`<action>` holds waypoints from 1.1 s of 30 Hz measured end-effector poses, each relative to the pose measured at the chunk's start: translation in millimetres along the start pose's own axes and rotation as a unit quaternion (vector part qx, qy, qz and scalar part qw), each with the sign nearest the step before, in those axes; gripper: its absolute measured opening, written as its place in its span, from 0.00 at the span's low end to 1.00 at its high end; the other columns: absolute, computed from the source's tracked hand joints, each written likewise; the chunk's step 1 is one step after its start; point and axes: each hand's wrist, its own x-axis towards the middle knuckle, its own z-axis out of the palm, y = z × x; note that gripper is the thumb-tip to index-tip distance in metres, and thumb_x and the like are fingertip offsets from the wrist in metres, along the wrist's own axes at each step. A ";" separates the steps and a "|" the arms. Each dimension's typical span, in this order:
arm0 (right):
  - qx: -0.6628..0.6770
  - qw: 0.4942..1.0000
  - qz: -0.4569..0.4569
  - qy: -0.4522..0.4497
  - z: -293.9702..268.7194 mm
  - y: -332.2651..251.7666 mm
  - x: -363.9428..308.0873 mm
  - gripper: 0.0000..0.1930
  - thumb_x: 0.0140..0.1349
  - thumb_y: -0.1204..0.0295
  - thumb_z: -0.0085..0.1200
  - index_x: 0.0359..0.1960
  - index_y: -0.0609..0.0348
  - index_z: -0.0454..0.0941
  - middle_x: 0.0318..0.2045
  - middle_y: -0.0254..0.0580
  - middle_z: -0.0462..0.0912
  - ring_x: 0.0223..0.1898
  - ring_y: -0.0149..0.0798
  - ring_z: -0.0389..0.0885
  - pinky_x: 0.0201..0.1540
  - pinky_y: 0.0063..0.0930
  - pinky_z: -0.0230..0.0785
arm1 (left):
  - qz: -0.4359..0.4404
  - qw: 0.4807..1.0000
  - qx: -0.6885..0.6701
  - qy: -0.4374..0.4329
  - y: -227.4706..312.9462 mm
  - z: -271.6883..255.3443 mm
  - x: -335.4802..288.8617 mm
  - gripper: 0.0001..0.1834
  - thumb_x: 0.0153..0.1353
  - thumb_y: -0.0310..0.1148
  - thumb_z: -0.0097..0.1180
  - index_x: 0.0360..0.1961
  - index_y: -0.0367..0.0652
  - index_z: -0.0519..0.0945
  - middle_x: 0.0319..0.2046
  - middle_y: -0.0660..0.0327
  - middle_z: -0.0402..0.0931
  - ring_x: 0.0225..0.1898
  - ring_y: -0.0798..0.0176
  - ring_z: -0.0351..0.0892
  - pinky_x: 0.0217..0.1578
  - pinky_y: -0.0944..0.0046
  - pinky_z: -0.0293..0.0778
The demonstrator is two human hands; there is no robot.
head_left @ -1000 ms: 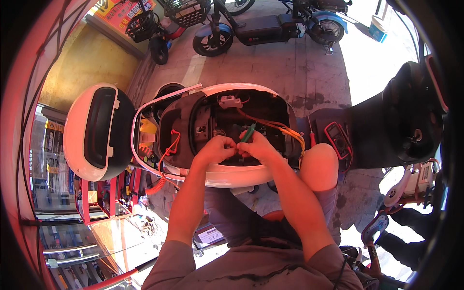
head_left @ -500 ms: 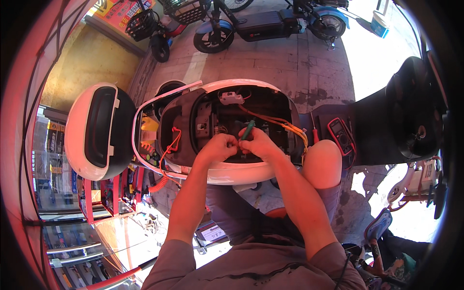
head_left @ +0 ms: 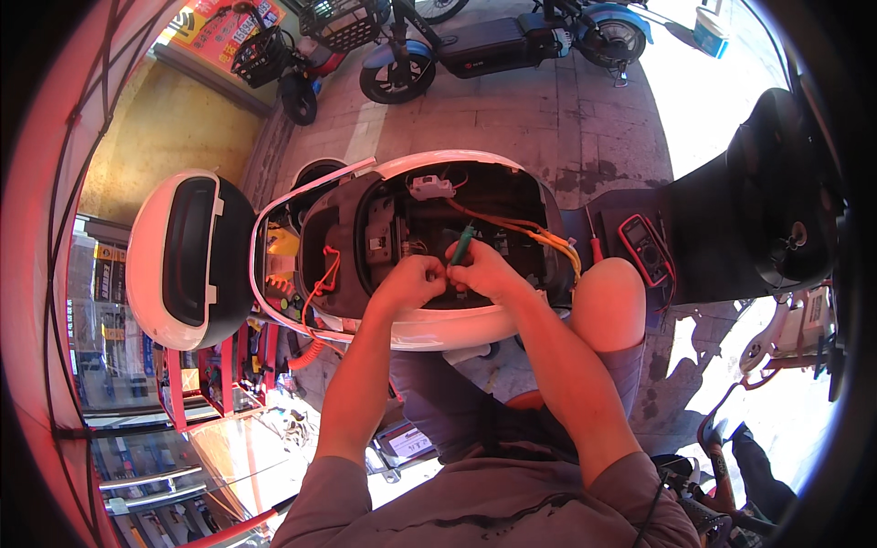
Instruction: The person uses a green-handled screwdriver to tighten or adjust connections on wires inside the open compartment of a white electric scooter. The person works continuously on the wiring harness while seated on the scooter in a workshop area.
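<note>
Both hands meet over the open under-seat compartment (head_left: 498, 196) of a white scooter (head_left: 457, 331). My left hand (head_left: 411, 281) is closed in a pinch near the compartment's near edge; what its fingertips hold is too small to make out. Close beside it, my right hand (head_left: 486, 274) grips a slim green-handled tool (head_left: 464, 245), slanted with its thin end pointing away from me. Beyond the hands, a white switch block (head_left: 431, 188) sits in the compartment. Orange-brown wires (head_left: 530, 232) run from it to the right edge.
A red-and-black multimeter (head_left: 643, 248) and a red-handled screwdriver (head_left: 596, 248) lie right of the compartment, by my knee (head_left: 607, 306). Orange wire (head_left: 329, 272) loops at the left. A white-and-black top box (head_left: 190, 256) stands farther left. Parked electric bikes (head_left: 493, 50) line the far side.
The view has shifted slightly. Both hands stay together at the same spot, the right one still gripping the green-handled tool, which now stands a little more upright.
</note>
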 end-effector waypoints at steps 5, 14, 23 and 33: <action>-0.008 1.000 -0.012 -0.006 -0.7 0.1 2.4 0.15 0.60 0.80 0.62 0.49 0.61 0.76 0.34 0.39 0.83 0.28 0.31 0.81 0.32 0.26 0.75 | 0.001 1.000 -0.002 -0.001 -0.4 0.1 0.7 0.08 0.52 0.29 0.63 0.31 0.34 0.83 0.22 0.62 0.76 0.26 0.69 0.73 0.29 0.63 0.71; -0.004 1.000 -0.018 -0.018 0.5 2.2 2.0 0.14 0.62 0.79 0.61 0.48 0.60 0.76 0.34 0.38 0.83 0.28 0.30 0.80 0.32 0.25 0.75 | -0.016 1.000 -0.013 -0.012 1.9 -2.0 -1.5 0.09 0.52 0.28 0.63 0.33 0.33 0.82 0.22 0.62 0.76 0.26 0.69 0.73 0.29 0.64 0.71; 0.001 1.000 -0.019 -0.019 2.3 1.5 2.6 0.13 0.61 0.81 0.61 0.47 0.60 0.76 0.32 0.37 0.82 0.27 0.29 0.80 0.31 0.25 0.74 | 0.010 1.000 -0.012 0.000 -5.3 0.5 -0.8 0.09 0.52 0.28 0.62 0.33 0.33 0.82 0.22 0.62 0.76 0.26 0.69 0.72 0.29 0.64 0.70; 0.027 0.999 -0.039 -0.016 2.6 2.7 4.4 0.14 0.58 0.83 0.61 0.46 0.61 0.76 0.31 0.37 0.81 0.26 0.30 0.79 0.30 0.25 0.72 | -0.001 0.998 -0.058 -0.009 -6.6 -0.2 -0.6 0.09 0.52 0.28 0.62 0.33 0.34 0.82 0.22 0.64 0.75 0.27 0.70 0.72 0.30 0.65 0.71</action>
